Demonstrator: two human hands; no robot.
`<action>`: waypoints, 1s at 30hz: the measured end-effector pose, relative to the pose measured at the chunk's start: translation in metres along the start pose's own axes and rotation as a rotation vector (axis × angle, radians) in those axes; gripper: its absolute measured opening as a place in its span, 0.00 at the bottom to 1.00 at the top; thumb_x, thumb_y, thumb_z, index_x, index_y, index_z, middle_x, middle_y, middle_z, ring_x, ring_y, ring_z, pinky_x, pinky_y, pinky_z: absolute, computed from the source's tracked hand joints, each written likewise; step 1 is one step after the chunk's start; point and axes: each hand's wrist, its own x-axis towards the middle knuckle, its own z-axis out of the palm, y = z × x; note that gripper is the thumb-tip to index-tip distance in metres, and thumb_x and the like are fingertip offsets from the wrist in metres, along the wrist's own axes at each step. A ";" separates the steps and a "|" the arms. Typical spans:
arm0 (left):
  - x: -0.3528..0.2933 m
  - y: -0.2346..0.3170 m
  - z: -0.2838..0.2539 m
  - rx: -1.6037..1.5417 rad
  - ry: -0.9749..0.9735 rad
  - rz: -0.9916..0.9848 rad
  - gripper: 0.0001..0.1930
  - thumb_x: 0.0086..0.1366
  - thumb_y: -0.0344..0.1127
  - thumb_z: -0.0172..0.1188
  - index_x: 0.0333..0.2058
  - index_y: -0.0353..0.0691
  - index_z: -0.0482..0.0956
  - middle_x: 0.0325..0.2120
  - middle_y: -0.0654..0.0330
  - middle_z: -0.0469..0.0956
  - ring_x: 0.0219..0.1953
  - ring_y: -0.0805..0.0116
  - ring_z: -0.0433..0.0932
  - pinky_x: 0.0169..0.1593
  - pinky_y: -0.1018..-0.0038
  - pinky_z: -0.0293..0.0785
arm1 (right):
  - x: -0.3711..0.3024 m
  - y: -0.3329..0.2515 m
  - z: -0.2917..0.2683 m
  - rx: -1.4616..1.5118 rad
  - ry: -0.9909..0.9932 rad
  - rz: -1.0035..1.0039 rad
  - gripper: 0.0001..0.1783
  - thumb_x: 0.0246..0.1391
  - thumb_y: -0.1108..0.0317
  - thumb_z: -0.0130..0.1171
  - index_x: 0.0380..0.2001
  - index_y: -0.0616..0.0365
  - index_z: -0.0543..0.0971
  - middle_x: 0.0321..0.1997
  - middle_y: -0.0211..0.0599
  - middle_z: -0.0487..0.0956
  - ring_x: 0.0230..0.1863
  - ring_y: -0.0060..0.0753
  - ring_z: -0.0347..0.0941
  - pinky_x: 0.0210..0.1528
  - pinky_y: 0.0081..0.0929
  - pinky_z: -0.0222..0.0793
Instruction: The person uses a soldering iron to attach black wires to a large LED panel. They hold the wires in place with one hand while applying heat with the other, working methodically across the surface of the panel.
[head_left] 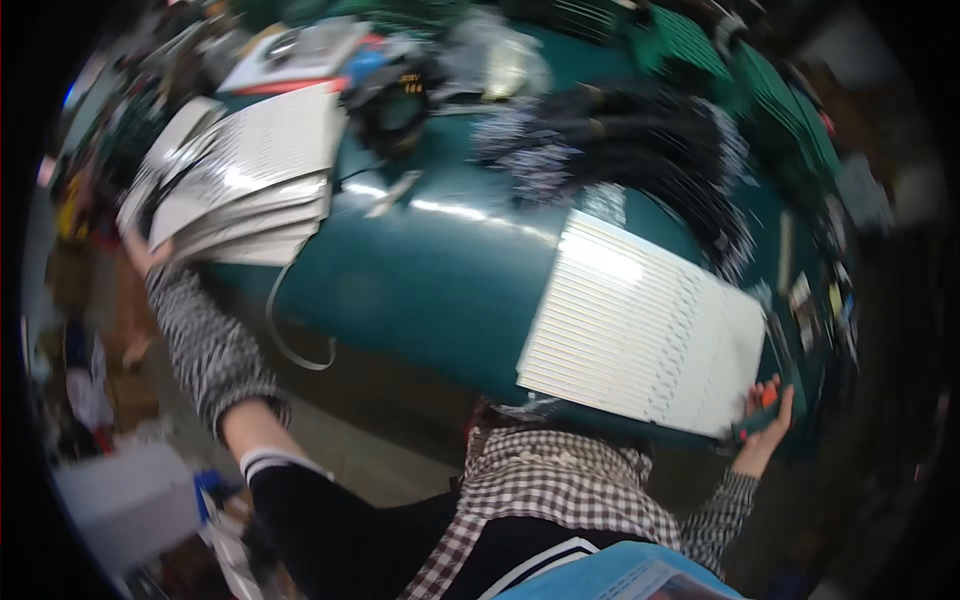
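At the far left, my left hand (150, 245) grips the near left corner of a fanned stack of white, ribbed sheets (270, 150); most of its fingers are hidden by the stack. On the right, my right hand (770, 420) is closed around a dark hand tool (777, 345) with orange and green parts, whose kind is blurred. Beside that hand lies a white panel of narrow parallel strips (640, 325), with a row of small marks across it, on the green table (430, 290).
Bundles of black cords (640, 140) lie behind the strip panel. A black coil (395, 105) and clear plastic bags (495, 60) sit at the back. Green ribbed stacks (775, 95) stand at the far right. A white strap (275, 320) hangs off the table's near edge.
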 end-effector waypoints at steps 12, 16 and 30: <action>-0.096 0.538 0.035 -0.830 -0.021 -0.202 0.10 0.71 0.27 0.53 0.48 0.30 0.77 0.43 0.53 0.80 0.47 0.64 0.79 0.52 0.71 0.77 | -0.008 0.010 0.004 0.193 -0.208 0.087 0.23 0.64 0.51 0.57 0.47 0.62 0.74 0.34 0.36 0.81 0.37 0.36 0.80 0.55 0.42 0.74; -0.080 0.692 0.124 -0.715 -0.619 0.531 0.14 0.60 0.21 0.63 0.45 0.32 0.79 0.45 0.54 0.80 0.47 0.66 0.79 0.53 0.72 0.74 | -0.006 0.008 -0.006 0.234 -0.244 0.071 0.24 0.62 0.50 0.59 0.47 0.61 0.73 0.33 0.35 0.80 0.37 0.34 0.79 0.54 0.42 0.74; -0.038 0.776 0.323 -0.336 -0.608 0.909 0.14 0.50 0.22 0.65 0.38 0.39 0.77 0.38 0.55 0.75 0.43 0.52 0.76 0.46 0.61 0.75 | -0.017 0.022 -0.018 0.180 -0.290 0.055 0.30 0.57 0.46 0.62 0.48 0.62 0.72 0.35 0.35 0.78 0.39 0.33 0.76 0.55 0.44 0.71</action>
